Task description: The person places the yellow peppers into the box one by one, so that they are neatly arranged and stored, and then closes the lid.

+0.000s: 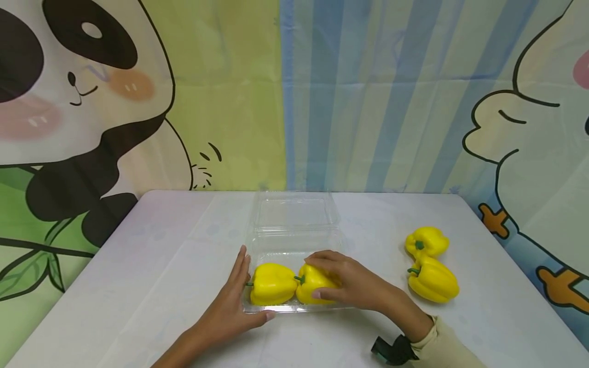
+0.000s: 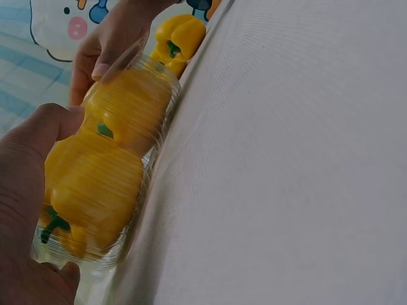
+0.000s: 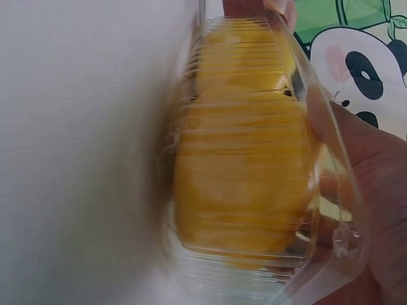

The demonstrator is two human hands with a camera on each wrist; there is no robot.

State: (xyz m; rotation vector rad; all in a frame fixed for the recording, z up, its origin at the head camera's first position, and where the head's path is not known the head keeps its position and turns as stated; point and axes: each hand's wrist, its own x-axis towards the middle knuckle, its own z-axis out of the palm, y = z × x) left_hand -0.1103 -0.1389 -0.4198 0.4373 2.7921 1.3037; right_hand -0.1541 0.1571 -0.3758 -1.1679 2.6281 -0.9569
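Note:
A clear plastic clamshell box point(image 1: 294, 245) lies on the table with its lid folded back. Two yellow bell peppers sit side by side in its front half: the left pepper point(image 1: 272, 284) and the right pepper point(image 1: 307, 286). My right hand point(image 1: 352, 281) holds the right pepper, fingers over its back and thumb on its near side. Against the box's left front corner rests my left hand point(image 1: 230, 301), fingers straight along the side and thumb at the front rim. Through the ribbed front wall, both peppers show in the left wrist view point(image 2: 95, 184) and the right wrist view.
On the right side of the white table point(image 1: 138, 286), two more yellow bell peppers lie touching, a far one point(image 1: 428, 241) and a near one point(image 1: 434, 281). Behind the table hangs a cartoon-printed curtain point(image 1: 230, 92). A black strap point(image 1: 395, 350) is on the right wrist.

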